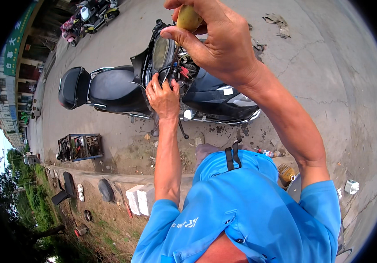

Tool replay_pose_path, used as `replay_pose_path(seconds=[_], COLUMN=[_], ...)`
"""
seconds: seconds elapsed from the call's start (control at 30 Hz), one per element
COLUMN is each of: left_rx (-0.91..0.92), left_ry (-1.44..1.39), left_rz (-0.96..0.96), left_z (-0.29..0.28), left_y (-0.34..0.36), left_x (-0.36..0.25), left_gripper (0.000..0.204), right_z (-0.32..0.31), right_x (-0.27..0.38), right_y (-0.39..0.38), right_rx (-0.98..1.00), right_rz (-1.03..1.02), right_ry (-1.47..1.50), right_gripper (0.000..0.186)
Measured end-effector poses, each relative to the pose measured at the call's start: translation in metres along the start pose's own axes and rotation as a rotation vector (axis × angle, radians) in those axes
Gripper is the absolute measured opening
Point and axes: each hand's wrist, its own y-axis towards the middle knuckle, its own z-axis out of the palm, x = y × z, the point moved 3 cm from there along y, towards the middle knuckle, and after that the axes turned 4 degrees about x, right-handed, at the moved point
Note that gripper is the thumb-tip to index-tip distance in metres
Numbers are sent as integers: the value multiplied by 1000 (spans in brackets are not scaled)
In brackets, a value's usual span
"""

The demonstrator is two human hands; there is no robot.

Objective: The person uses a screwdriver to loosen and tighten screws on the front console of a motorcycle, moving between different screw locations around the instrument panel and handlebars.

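Raised at the top of the view, my right hand (pixel 223 44) is closed round the rounded yellow handle of a screwdriver (pixel 189 19). Its thin dark shaft slants down toward the dashboard (pixel 160 53) of a black scooter (pixel 114 85). My left hand (pixel 165 100) is at the lower edge of that dashboard, fingers bent against it. Thumb and forefinger are close about the lower end of the shaft; what they grip is too small to make out. Beside the dashboard, the scooter's front is opened up, with wires and a red connector (pixel 184 71) exposed.
A crate of tools and parts (pixel 79 147) stands on the ground at left. White blocks (pixel 140 199) rest by a low kerb (pixel 122 177). A yellow bottle (pixel 286 172) is by my right side. More scooters (pixel 92 16) are parked far left; a rag (pixel 278 23) lies beyond my right hand.
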Motion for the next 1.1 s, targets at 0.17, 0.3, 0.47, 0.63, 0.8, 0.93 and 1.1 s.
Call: replay_pose_path(seconds=[0.17,0.3,0.47,0.63,0.8,0.93,1.1], left_rx=[4,7,8,18,20,44,126], left_ry=[-17,-6,5,-4,-4,-17,-182], left_rz=[-2,1,5,2,4,-8,42], left_z=[0,-2,-3,-3,-3,-5,-17], left_y=[0,-1,0,-1,-1,-1,-3], left_x=[0,1,-1,0,0,0,11], left_gripper=[23,23,23,24,24,24,21], right_z=[1,-3,-4,-2,-5,-9,-3], right_x=[-1,-3,-4,-4,-10,12,7], right_y=[0,2,2,3,8,28,54], right_rx=[-46,-43,-42,-55,14,173,379], right_rz=[-1,2,-8,-3,24,8,-171], right_ry=[18,14,-19,-7,-50,13,-85], right_gripper=[38,38,37,36,37,36,24])
